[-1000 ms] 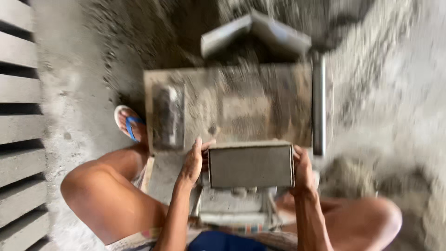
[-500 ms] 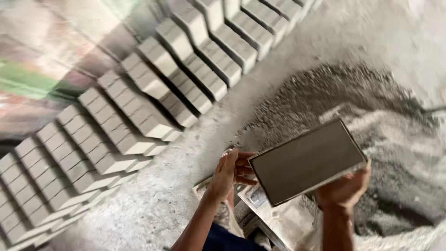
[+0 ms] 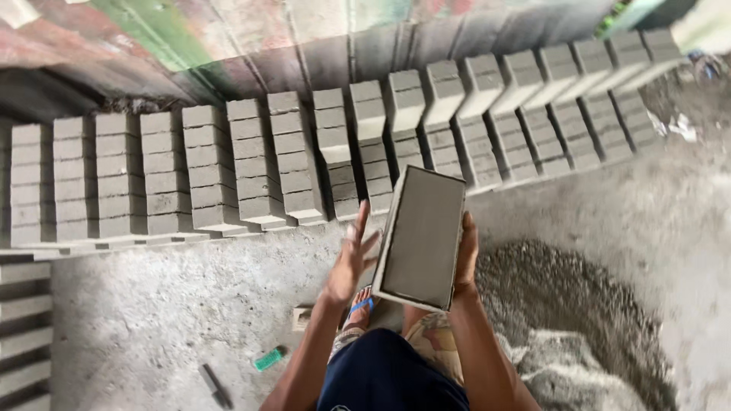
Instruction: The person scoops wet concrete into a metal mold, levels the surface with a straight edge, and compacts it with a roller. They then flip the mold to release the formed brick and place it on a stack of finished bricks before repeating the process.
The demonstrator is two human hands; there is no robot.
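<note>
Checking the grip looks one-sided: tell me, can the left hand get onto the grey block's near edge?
Probably yes: the left hand is open beside the grey block, nothing between them, while the right hand holds the far edge.

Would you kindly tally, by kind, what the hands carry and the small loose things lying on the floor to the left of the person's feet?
Grey concrete block, gripped by the right hand, with the left hand splayed at its other edge: 1
Small green object: 1
Dark hand tool: 1
Small pale block: 1
Total: 4
</note>
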